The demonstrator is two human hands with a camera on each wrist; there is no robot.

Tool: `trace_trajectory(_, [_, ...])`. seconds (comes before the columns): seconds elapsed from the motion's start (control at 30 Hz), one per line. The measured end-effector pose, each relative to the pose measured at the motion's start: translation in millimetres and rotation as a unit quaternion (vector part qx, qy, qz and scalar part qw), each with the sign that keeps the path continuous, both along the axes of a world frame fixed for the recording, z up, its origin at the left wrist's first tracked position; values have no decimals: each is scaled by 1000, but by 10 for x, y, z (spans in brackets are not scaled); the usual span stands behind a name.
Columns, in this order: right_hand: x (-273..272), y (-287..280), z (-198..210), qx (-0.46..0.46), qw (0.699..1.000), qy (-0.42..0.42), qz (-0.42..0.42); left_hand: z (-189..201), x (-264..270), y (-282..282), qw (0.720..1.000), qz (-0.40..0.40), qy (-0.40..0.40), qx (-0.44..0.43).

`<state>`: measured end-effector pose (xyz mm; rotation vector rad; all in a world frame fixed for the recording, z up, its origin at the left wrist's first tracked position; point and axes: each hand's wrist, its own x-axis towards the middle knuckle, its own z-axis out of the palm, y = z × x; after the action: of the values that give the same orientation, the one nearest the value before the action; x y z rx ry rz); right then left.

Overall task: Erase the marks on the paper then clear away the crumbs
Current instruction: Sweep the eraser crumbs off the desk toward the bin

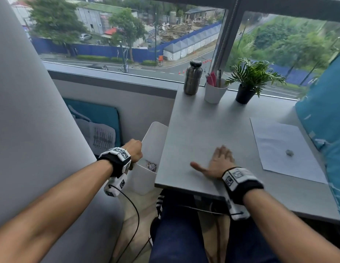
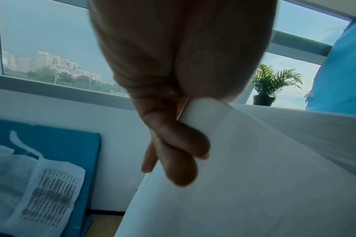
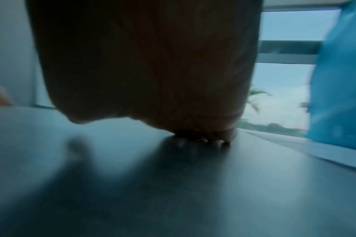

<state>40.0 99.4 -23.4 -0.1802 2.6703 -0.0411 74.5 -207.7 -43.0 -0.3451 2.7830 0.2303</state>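
Note:
A white sheet of paper [image 1: 283, 145] lies on the right side of the grey table [image 1: 203, 120], with a small grey kneaded eraser [image 1: 289, 152] resting on it. My right hand [image 1: 220, 160] lies flat on the tabletop left of the paper, fingers straight and thumb spread; in the right wrist view the right hand [image 3: 152, 72] has its fingertips touching the table [image 3: 193, 192]. Crumbs are too small to make out. My left hand [image 1: 135, 149] grips the rim of a white bin [image 1: 155, 130] held against the table's left edge. In the left wrist view, fingers [image 2: 173, 152] curl over the bin wall [image 2: 254, 176].
A metal bottle [image 1: 192, 78], a white cup of pens [image 1: 214, 92] and a potted plant [image 1: 248, 82] stand along the window sill. A blue cushion [image 1: 326, 111] borders the paper on the right. A printed white bag [image 1: 100, 137] lies on the seat at left.

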Motion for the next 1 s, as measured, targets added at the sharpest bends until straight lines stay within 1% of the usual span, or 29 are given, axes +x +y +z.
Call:
trace_trajectory(0.03, [146,-271,-22,-41,998,1,49,9,36,12,1000,-3,-1,1])
trace_trajectory(0.1, [467,-862,-21,-108,982,-21,151,29,107,44,1000,-5,-1,-3])
trace_trajectory(0.17, [721,-1278,71,-132,959,-57,245,50,168,63,1000,-3,2,-16])
trace_trajectory(0.2, [764,-1362,130,-144,950,-67,268,55,196,65,1000,1,3,-18])
trace_trajectory(0.23, [734,-1355,175,-157,948,-59,272,58,215,63,1000,3,3,-18])
trace_trajectory(0.3, [524,-1123,218,-180,954,4,238,75,254,76,1000,4,0,-14])
trace_trajectory(0.37, [148,-692,168,-158,969,86,167,96,291,83,1000,2,-2,-11])
trace_trajectory(0.4, [-28,-433,152,-125,979,96,129,102,316,86,1000,1,-3,-11])
trace_trajectory(0.47, [-225,6,157,-58,996,57,48,109,352,99,1000,0,-4,-13])
trace_trajectory(0.5, [-226,112,155,-30,999,30,22,109,366,109,1000,-1,-5,-13])
trace_trajectory(0.53, [-176,100,139,-10,1000,11,15,109,378,126,1000,0,-7,-11])
trace_trajectory(0.57, [-79,-26,119,-4,999,5,33,108,391,146,1000,0,-8,-9])
trace_trajectory(0.63, [212,-519,36,-35,991,2,127,106,424,192,1000,2,-13,-8])
trace_trajectory(0.7, [562,-1129,-66,-63,971,-10,232,104,460,220,1000,4,-12,-7])
trace_trajectory(0.77, [863,-1566,-103,-35,951,-36,304,106,486,208,1000,4,-5,-5])
trace_trajectory(0.83, [992,-1726,-94,-29,942,-57,330,125,504,172,1000,9,-3,5])
trace_trajectory(0.9, [966,-1681,-13,-62,939,-64,331,122,513,120,1000,22,-1,19])
trace_trajectory(1.0, [713,-1442,190,-119,942,-21,313,17,505,49,999,32,5,35])
